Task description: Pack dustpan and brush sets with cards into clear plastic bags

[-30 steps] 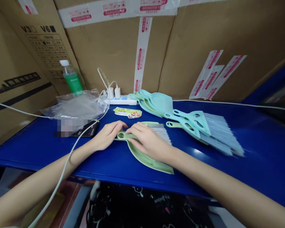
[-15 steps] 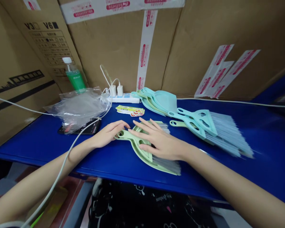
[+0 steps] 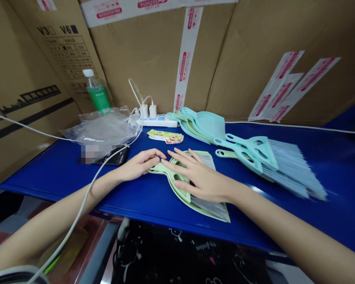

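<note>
Where the right hand [image 3: 202, 179] spreads, brush [image 3: 205, 205] hides — partly.

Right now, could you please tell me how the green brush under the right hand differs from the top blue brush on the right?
The green brush is pale green; the top blue brush is light blue.
The green brush lies on a green dustpan; the blue one overlaps another blue brush.
The right hand covers part of the green brush; no hand touches the blue one.
Both have pale bristles.
</note>
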A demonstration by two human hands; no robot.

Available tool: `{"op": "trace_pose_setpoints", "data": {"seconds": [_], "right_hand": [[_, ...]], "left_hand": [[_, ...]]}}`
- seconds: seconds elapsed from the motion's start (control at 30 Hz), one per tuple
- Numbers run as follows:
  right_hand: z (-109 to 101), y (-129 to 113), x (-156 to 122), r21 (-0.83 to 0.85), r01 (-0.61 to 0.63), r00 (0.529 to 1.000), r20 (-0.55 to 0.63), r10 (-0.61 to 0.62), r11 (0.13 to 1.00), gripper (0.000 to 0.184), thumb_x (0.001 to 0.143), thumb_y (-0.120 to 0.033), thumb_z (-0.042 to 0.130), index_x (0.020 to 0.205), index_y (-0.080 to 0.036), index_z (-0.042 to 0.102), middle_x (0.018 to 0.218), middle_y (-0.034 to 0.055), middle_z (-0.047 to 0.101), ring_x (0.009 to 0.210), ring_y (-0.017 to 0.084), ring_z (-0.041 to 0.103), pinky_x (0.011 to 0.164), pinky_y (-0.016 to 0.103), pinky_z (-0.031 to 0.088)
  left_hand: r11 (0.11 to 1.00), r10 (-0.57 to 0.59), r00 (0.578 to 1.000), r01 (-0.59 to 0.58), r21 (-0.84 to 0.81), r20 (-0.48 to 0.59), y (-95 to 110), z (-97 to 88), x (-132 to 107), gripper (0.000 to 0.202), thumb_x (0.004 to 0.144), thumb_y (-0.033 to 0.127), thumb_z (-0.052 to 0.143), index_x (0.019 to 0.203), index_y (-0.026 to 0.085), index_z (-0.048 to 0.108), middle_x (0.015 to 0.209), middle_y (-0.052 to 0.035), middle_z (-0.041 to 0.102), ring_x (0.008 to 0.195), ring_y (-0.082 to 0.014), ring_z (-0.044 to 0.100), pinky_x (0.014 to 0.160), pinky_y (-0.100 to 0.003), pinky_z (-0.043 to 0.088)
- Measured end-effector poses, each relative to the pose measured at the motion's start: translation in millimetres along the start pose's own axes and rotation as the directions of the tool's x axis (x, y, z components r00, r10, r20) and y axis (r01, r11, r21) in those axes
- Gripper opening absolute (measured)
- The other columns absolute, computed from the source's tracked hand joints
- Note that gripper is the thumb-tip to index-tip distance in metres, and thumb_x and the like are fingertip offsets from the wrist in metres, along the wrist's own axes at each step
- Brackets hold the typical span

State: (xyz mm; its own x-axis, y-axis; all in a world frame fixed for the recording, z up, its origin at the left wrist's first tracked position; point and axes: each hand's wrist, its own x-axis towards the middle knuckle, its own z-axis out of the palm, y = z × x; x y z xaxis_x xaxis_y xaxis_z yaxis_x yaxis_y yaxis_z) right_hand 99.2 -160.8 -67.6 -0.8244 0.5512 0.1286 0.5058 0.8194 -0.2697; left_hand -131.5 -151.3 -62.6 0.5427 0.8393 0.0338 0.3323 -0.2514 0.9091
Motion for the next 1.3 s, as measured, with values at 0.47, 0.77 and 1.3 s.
{"op": "trace_pose_setpoints", "data": {"seconds": [0.47,0.77,1.3], "right_hand": [[8.2,4.6,2.6,0.076,-0.003,1.000,0.004,0.003,0.997,0.075,0.097,-0.058,0.026,0.153,-0.010,0.017,0.158,0.0168,0.012,0.146,0.026,0.006,0.118,0.055,0.005],[7.0,2.8,3.8,0.052,-0.017,1.000,0.026,0.016,0.998,0.075,0.097,-0.056,0.023,0.153,-0.006,0.015,0.158,0.0166,0.009,0.146,0.026,0.002,0.118,0.053,0.003],[12.5,3.3,2.8,0.001,0.011,1.000,-0.024,-0.011,1.000,0.066,0.099,-0.048,0.022,0.152,-0.009,0.022,0.157,0.0171,0.015,0.145,0.027,0.008,0.116,0.057,0.011]], "left_hand": [[0.993,-0.077,0.996,0.082,-0.087,0.053,0.0,-0.9,1.0,0.032,0.086,0.039,0.055,0.102,0.013,0.061,0.063,0.0063,0.045,0.046,-0.0048,0.038,0.039,-0.016,0.033],[0.997,-0.056,0.997,0.059,-0.052,0.053,0.0,-2.1,0.7,0.028,0.087,0.035,0.055,0.102,0.013,0.062,0.063,0.0064,0.046,0.045,-0.0042,0.039,0.039,-0.016,0.034],[0.994,-0.083,0.994,0.088,-0.066,0.070,-2.6,-1.8,0.3,0.022,0.089,0.029,0.052,0.103,0.013,0.061,0.064,0.0067,0.046,0.044,-0.0034,0.038,0.040,-0.015,0.035]]}}
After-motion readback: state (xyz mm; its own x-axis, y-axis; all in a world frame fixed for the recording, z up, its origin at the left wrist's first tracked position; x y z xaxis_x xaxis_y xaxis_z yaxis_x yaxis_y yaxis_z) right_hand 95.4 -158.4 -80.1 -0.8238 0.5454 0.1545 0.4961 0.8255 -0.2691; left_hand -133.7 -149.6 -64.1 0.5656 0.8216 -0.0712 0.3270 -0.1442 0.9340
